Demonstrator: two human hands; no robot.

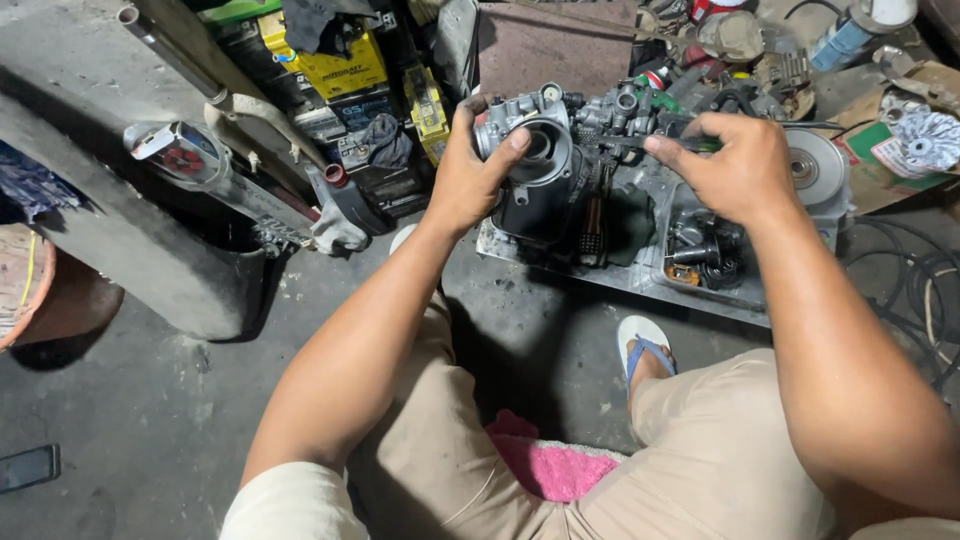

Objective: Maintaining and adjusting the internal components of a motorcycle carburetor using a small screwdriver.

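Grey cast-metal carburettor body (535,165), round bore facing up, held above a flat metal tray (600,268) on the concrete floor. Left hand (470,170) clamps it, thumb across the bore rim. Right hand (735,165) pinches a slim dark-shafted, green-handled tool (650,143), tip at the body's right side. Judgement: work mid-way; small dark parts (700,255) lie loose in the tray, body still partly fitted. Grey disc (815,165) beside.

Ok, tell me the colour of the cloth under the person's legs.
Bright pink: the cloth lies between the knees, seen best in the head view.
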